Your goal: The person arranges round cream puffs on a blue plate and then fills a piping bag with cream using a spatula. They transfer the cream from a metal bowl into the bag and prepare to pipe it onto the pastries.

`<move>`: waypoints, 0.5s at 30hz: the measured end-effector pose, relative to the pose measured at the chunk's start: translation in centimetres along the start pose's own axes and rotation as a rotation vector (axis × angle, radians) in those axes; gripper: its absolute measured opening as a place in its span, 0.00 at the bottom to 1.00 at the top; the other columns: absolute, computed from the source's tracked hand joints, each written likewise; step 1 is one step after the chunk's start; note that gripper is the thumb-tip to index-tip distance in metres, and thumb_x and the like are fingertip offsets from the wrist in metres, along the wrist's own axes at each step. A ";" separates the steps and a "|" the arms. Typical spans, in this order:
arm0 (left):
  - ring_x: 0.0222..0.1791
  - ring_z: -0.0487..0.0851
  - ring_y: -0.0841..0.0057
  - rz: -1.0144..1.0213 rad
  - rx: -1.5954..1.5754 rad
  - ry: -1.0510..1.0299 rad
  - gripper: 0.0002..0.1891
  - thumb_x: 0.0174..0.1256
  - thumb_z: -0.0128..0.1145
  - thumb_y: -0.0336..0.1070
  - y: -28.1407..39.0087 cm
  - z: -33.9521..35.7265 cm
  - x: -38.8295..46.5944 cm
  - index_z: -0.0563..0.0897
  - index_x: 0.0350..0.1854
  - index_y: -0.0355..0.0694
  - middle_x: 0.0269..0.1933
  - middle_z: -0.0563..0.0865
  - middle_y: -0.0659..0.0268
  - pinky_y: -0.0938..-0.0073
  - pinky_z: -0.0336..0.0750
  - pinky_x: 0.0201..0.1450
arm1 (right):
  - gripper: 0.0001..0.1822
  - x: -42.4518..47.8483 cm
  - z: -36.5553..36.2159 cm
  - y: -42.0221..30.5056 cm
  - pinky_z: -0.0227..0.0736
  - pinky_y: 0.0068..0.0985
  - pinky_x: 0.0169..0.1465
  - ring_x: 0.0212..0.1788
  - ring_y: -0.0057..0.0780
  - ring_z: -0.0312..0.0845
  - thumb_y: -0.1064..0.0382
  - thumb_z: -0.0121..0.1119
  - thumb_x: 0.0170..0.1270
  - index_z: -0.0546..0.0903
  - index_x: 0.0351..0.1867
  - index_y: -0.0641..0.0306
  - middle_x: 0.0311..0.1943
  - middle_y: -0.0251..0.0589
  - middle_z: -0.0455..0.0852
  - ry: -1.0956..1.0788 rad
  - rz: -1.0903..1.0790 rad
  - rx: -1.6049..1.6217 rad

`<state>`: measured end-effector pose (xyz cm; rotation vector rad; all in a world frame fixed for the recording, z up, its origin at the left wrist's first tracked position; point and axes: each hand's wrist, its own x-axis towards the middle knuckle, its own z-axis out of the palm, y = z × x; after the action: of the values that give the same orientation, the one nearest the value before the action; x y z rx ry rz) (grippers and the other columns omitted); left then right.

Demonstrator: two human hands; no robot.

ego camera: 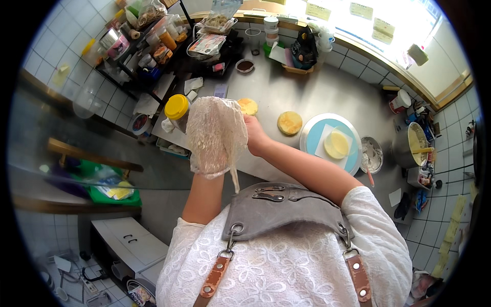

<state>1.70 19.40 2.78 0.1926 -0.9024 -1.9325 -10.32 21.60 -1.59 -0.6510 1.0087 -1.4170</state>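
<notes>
A crinkled, translucent bag (215,134), apparently plastic and speckled with pale residue, is draped over my left hand (211,155). The wrist comes out below it, but the fingers are hidden. At the bag's right edge, my right hand (256,132) pinches it. Just behind the bag stands a clear jar with a yellow lid (177,107). One round yellow cake layer (247,106) lies partly behind my right hand, and a second cake layer (290,122) is farther right. On a turntable (307,132) with a blue top, a pale yellow round (336,144) rests on white paper.
Right of the turntable are a metal bowl of white cream (371,153) with a spatula and a deep metal pot (402,146) of pale mixture. A small dish of dark contents (244,66) sits at the back. Crowded shelves (145,50) stand left, above the steel worktop (264,84).
</notes>
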 end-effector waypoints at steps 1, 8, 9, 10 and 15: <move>0.54 0.77 0.67 0.005 0.001 0.028 0.18 0.66 0.61 0.37 -0.2 -0.1 0.5 0.76 0.55 0.37 0.55 0.79 0.58 0.62 0.72 0.59 | 0.18 0.2 -0.4 0.3 0.75 0.22 0.42 0.39 0.18 0.80 0.50 0.53 0.78 0.83 0.50 0.64 0.37 0.31 0.87 0.082 0.066 -0.024; 0.53 0.78 0.68 0.001 0.083 0.139 0.17 0.65 0.61 0.36 0.3 -1.6 4.2 0.77 0.54 0.36 0.53 0.79 0.59 0.64 0.73 0.58 | 0.29 -3.7 -4.8 0.9 0.73 0.24 0.37 0.32 0.29 0.79 0.39 0.42 0.78 0.80 0.53 0.64 0.41 0.46 0.89 -0.396 0.241 0.534; 0.53 0.78 0.68 -0.002 0.114 0.155 0.17 0.65 0.61 0.36 0.5 -1.9 4.6 0.77 0.54 0.36 0.53 0.79 0.59 0.64 0.73 0.58 | 0.27 -5.0 -4.2 -0.3 0.74 0.24 0.38 0.33 0.29 0.80 0.41 0.44 0.78 0.80 0.53 0.64 0.43 0.47 0.89 -0.387 0.205 0.543; 0.52 0.78 0.68 -0.023 0.141 0.163 0.17 0.65 0.62 0.36 0.1 -2.1 5.1 0.77 0.53 0.36 0.53 0.79 0.59 0.64 0.73 0.58 | 0.25 -5.7 -3.8 -0.8 0.74 0.25 0.41 0.35 0.28 0.81 0.44 0.45 0.78 0.79 0.56 0.65 0.45 0.47 0.89 -0.424 0.221 0.519; 0.51 0.78 0.69 -0.095 0.278 0.201 0.16 0.65 0.62 0.35 0.2 -3.5 6.7 0.77 0.52 0.36 0.52 0.80 0.59 0.65 0.74 0.57 | 0.14 -7.1 -0.6 -1.0 0.74 0.23 0.42 0.34 0.24 0.80 0.55 0.58 0.75 0.80 0.49 0.63 0.47 0.43 0.88 -0.471 0.324 0.508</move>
<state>-0.03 12.09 1.98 0.5916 -1.0381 -1.8288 -10.44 28.57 0.24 -0.3909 0.3381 -1.0969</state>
